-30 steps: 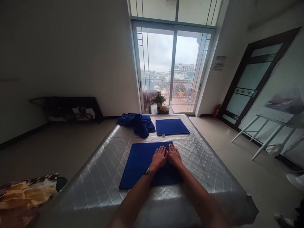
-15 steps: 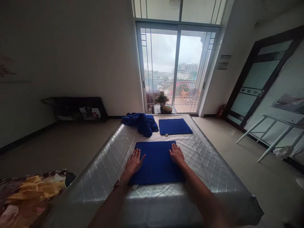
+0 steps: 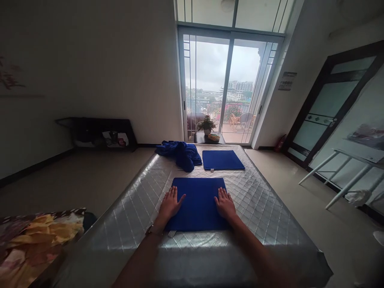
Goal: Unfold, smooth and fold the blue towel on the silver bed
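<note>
A folded blue towel (image 3: pixel 198 202) lies flat on a mattress (image 3: pixel 258 208) wrapped in shiny quilted plastic. My left hand (image 3: pixel 170 204) rests flat on the towel's left edge, fingers stretched out, a watch on the wrist. Flat on the right edge lies my right hand (image 3: pixel 224 203), also open. Farther up the mattress are a second folded blue towel (image 3: pixel 222 159) and a crumpled heap of blue cloth (image 3: pixel 181 153).
A sliding glass balcony door (image 3: pixel 223 86) stands behind the mattress, with a potted plant (image 3: pixel 207 125) on a small table. A dark low shelf (image 3: pixel 99 134) lines the left wall. White table legs (image 3: pixel 342 176) stand at right. Patterned fabric (image 3: pixel 36 240) lies at bottom left.
My hands went from side by side in the towel's middle to its left and right edges, then slid slightly toward me. The view shifted a little.
</note>
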The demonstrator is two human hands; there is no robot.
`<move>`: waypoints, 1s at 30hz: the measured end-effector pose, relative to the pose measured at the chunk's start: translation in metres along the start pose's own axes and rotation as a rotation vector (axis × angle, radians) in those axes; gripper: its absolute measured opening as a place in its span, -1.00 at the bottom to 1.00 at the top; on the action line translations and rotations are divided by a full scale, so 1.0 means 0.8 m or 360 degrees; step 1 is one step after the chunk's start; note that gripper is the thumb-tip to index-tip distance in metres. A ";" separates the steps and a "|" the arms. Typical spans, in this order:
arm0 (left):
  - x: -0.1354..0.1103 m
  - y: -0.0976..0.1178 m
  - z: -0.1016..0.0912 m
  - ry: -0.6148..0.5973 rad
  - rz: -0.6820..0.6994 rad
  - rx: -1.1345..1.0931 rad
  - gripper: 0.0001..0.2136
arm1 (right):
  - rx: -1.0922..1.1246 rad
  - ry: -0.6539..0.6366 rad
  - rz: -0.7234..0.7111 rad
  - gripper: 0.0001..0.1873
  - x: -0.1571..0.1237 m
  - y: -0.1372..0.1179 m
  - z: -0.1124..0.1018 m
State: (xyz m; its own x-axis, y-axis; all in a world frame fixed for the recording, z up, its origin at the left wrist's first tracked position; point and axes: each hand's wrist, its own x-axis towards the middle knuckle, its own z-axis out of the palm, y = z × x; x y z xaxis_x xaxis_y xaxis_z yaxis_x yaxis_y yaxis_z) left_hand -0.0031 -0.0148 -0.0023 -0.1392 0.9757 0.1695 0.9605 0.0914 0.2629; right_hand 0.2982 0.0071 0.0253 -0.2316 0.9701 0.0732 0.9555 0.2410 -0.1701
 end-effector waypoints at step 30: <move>-0.007 0.135 0.024 -0.0166 0.0627 0.0056 -0.34 | 0.0148 0.0041 0.0033 -0.33 -0.008 -0.002 -0.004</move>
State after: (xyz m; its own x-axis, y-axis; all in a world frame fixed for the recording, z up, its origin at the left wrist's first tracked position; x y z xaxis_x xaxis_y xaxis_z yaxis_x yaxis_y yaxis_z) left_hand 0.1063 -0.0066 0.0072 0.2644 0.9523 0.1527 0.9434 -0.2882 0.1641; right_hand 0.2988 0.0001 0.0279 -0.2062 0.9740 0.0938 0.9386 0.2239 -0.2623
